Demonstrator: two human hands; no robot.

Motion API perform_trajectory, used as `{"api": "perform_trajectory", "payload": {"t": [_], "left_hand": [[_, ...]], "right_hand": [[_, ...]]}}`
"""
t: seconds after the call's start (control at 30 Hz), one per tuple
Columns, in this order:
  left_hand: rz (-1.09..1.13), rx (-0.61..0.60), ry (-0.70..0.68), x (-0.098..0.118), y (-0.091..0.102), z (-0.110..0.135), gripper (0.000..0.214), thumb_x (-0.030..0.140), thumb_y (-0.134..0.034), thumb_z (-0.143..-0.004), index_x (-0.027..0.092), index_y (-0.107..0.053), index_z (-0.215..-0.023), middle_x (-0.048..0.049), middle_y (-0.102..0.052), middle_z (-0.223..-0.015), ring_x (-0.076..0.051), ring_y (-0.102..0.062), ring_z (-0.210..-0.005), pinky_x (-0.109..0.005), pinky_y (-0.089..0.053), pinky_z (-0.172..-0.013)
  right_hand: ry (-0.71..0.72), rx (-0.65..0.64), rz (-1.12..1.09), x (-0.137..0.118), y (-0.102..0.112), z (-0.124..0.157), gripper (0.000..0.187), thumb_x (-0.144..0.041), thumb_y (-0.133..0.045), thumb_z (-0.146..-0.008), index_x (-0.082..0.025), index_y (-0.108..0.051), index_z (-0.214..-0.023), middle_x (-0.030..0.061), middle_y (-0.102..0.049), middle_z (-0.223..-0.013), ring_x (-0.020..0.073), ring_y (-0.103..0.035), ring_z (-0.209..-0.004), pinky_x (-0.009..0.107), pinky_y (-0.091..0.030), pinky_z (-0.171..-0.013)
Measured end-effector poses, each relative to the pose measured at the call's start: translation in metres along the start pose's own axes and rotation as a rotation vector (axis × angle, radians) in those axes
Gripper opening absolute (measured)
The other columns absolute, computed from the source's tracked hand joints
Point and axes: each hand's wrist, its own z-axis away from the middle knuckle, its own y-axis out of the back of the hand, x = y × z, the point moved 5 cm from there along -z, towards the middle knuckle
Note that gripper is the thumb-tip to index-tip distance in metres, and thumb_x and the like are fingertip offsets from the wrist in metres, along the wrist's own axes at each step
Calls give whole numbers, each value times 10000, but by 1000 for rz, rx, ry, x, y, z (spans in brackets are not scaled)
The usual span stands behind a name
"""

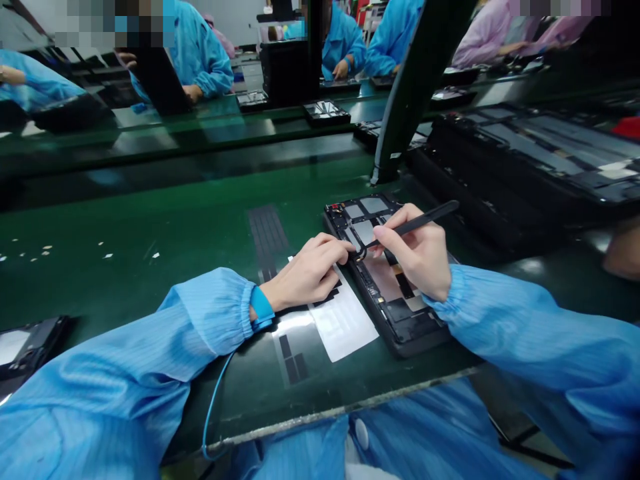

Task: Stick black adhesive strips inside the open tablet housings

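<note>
An opened tablet (375, 287) lies at an angle on the green bench, its grey panels, cables and boards exposed. The fingers of my left hand (313, 270) are bent and close together, their tips at the tablet's left edge; anything pinched there is too small to make out. In my right hand (417, 250) are black tweezers (430, 215), held like a pen. Their tip points down at the tablet's left edge, right beside my left fingertips. Under and beside my left hand lies a white sheet (345, 327) with black pieces on it.
Black strips (269, 233) and a clear film with black patches (293, 360) lie near the sheet. Stacked tablets (540, 153) stand on the right, by a dark upright post (400, 113). A blue cord (215, 400) runs from my left wrist. Co-workers sit across the bench.
</note>
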Motion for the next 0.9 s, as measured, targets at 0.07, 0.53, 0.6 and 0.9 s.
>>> {"api": "perform_trajectory", "payload": {"t": [0.07, 0.53, 0.6, 0.9], "left_hand": [[-16, -24, -23, 1, -2, 1, 247, -25, -365, -655, 169, -409, -802, -59, -569, -1091, -179, -414, -958, -331, -407, -859], [-17, -73, -19, 0, -6, 0, 216, -14, -371, -691, 169, -417, -796, -51, -583, -1026, -185, -426, -959, -328, -402, -849], [-5, -53, -22, -1, -5, 0, 219, -13, -374, -693, 172, -415, -804, -48, -585, -1035, -186, -424, -966, -334, -400, -854], [30, -10, 13, 1, -4, -1, 231, -8, -381, -659, 170, -432, -798, -53, -592, -992, -173, -431, -922, -319, -408, -828]], "right_hand": [[-14, -4, -2, 0, 0, 0, 213, -309, -594, -794, -215, -442, -678, -6, -541, -568, 169, -599, -529, 302, -487, -499], [-54, 18, -41, 3, 1, 0, 194, -280, -582, -806, -212, -444, -688, 2, -555, -600, 167, -606, -541, 309, -499, -535], [-39, 38, -41, 3, 1, 0, 186, -285, -577, -811, -211, -452, -694, 4, -558, -621, 159, -604, -542, 304, -497, -538], [-21, 81, 26, 0, 10, -11, 197, -335, -594, -797, -195, -474, -728, 4, -561, -649, 161, -614, -594, 298, -501, -571]]}}
